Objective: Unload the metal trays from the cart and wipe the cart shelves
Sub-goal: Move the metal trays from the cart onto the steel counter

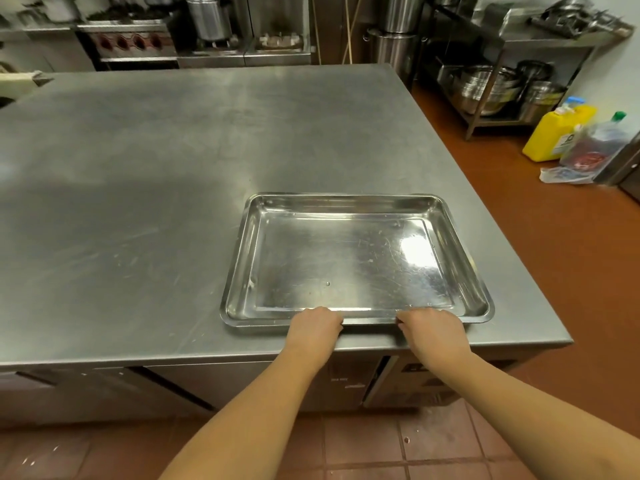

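- Steel worktable (156,202), broad and scuffed, filling most of the view, with cabinet doors below its near edge.
- Red-brown tiled floor (502,209), running along the table's right side and under the person's arms.
- Metal tray (346,258), shallow and rectangular, lying flat on the worktable at its near right corner, long side toward the person. Empty inside, with a bright glare patch on the right of its bottom. Double rim line along the left and near sides; one tray or two stacked, cannot tell.
- Open steel rack (483,98) against the far right wall, well apart from the table, with stacked metal bowls (485,88) on its lower shelf.
- Gas range (128,41) with red knobs beyond the table's far edge, and beside it a tall stockpot (209,17).
- Yellow jug (554,133) on the floor by the rack, just beside a clear bottle (599,143) with a green cap.
- Left hand (313,323) on the tray's near rim, left of middle, fingers curled over the edge and gripping it.
- Right hand (433,327) on the same rim, right of middle, gripping likewise; fingertips hidden under the knuckles.
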The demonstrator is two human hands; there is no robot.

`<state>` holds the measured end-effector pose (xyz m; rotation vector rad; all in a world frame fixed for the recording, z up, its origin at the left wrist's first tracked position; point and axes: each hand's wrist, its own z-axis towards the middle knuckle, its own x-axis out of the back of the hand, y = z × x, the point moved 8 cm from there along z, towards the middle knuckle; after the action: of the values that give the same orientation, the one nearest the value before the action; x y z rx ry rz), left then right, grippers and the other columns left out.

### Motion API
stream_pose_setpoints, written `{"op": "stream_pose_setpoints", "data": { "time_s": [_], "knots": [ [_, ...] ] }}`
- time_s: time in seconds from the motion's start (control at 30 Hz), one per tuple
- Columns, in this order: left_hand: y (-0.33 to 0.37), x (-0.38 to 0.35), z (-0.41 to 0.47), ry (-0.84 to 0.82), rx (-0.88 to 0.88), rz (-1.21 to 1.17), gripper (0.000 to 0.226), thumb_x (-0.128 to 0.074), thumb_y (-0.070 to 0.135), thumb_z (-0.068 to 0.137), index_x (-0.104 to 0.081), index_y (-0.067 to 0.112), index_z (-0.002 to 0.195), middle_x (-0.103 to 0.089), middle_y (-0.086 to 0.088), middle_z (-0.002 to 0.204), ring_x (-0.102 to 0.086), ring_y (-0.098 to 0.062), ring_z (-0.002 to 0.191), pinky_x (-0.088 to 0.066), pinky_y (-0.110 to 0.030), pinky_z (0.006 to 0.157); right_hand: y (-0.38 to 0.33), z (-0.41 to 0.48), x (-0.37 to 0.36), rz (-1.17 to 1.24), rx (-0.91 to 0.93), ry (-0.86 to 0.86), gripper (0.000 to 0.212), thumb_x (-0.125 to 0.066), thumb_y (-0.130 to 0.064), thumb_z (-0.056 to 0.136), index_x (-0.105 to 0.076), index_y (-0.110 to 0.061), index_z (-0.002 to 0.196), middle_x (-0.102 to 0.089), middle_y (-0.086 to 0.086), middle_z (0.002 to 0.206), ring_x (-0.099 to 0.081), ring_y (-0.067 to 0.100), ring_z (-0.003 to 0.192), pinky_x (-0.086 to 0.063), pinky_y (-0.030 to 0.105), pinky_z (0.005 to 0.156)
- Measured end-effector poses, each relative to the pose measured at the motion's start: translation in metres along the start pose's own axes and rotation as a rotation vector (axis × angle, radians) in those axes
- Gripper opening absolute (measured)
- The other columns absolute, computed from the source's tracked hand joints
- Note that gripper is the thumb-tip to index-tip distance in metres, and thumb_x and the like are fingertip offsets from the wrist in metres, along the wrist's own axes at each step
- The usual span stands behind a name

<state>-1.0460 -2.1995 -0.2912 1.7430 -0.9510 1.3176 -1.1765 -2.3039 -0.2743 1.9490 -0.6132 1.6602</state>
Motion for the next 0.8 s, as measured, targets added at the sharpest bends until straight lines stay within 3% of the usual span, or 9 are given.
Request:
{"op": "stream_pose_setpoints", "data": {
  "time_s": [0.1,0.2,0.27,0.33,0.47,0.6,0.7,0.8],
  "knots": [
    [-0.011,0.005,-0.007,0.054,0.050,-0.327,0.043,-0.051,0.033,0.095,-0.047,0.029,0.138,-0.062,-0.002,0.124,-0.056,-0.024,0.115,-0.046,-0.035,0.091,-0.003,0.009,0.007,0.054,-0.018,-0.084,0.016,-0.049,-0.022,0.091,-0.064,-0.019,0.095,-0.066,0.001,0.092,-0.064,0.024,0.088,-0.043,0.029,0.068],
    [-0.023,0.025,-0.019,0.130,0.107,-0.636,0.053,-0.057,0.039,0.092,-0.042,0.031,0.142,-0.048,0.004,0.144,-0.038,-0.014,0.136,-0.035,-0.031,0.108,-0.026,0.016,0.016,0.233,0.017,-0.124,0.029,-0.053,-0.030,0.089,-0.062,-0.018,0.113,-0.062,0.000,0.111,-0.060,0.024,0.107,-0.047,0.034,0.088],
    [-0.030,0.039,-0.024,0.171,0.166,-0.816,0.053,-0.058,0.041,0.091,-0.045,0.030,0.141,-0.047,0.006,0.143,-0.039,-0.012,0.134,-0.032,-0.026,0.108,-0.040,0.017,0.024,0.457,-0.039,-0.163,0.047,-0.055,-0.038,0.090,-0.052,-0.019,0.134,-0.053,-0.002,0.136,-0.052,0.021,0.122,-0.042,0.034,0.100],
    [-0.041,0.054,-0.034,0.208,0.252,-1.022,0.052,-0.059,0.043,0.090,-0.046,0.030,0.139,-0.047,0.006,0.142,-0.042,-0.009,0.131,-0.033,-0.025,0.106,-0.060,0.019,0.043,0.670,-0.063,-0.170,0.054,-0.054,-0.041,0.092,-0.045,-0.017,0.140,-0.048,-0.001,0.143,-0.047,0.020,0.129,-0.036,0.031,0.104],
    [-0.061,0.082,-0.060,0.285,0.322,-1.283,0.053,-0.056,0.041,0.093,-0.041,0.029,0.143,-0.043,0.004,0.146,-0.041,-0.007,0.131,-0.031,-0.021,0.102,-0.101,0.020,0.083,0.802,0.019,-0.172,0.050,-0.051,-0.044,0.094,-0.051,-0.017,0.137,-0.051,0.000,0.142,-0.047,0.019,0.129,-0.034,0.030,0.105],
    [-0.077,0.107,-0.101,0.414,0.367,-1.319,0.052,-0.052,0.037,0.096,-0.038,0.025,0.145,-0.049,0.011,0.133,-0.041,0.002,0.115,-0.028,-0.015,0.094,-0.141,0.014,0.109,0.686,0.199,-0.179,0.051,-0.051,-0.047,0.093,-0.053,-0.019,0.135,-0.051,-0.004,0.142,-0.046,0.016,0.131,-0.033,0.029,0.106],
    [-0.087,0.116,-0.132,0.494,0.434,-1.334,0.049,-0.051,0.031,0.097,-0.040,0.020,0.144,-0.048,0.016,0.121,-0.042,0.004,0.111,-0.028,-0.008,0.089,-0.168,0.005,0.121,0.839,0.267,-0.192,0.047,-0.054,-0.049,0.091,-0.061,-0.019,0.127,-0.063,-0.005,0.126,-0.056,0.014,0.116,-0.040,0.028,0.100],
    [-0.093,0.117,-0.168,0.580,0.526,-1.376,0.050,-0.052,0.043,0.094,-0.042,0.031,0.142,-0.048,0.011,0.139,-0.043,0.001,0.116,-0.033,-0.026,0.108,-0.195,-0.014,0.133,1.067,0.335,-0.245,0.035,-0.054,-0.045,0.093,-0.067,-0.020,0.114,-0.066,-0.006,0.112,-0.057,0.012,0.105,-0.041,0.028,0.096]
  ]
}}
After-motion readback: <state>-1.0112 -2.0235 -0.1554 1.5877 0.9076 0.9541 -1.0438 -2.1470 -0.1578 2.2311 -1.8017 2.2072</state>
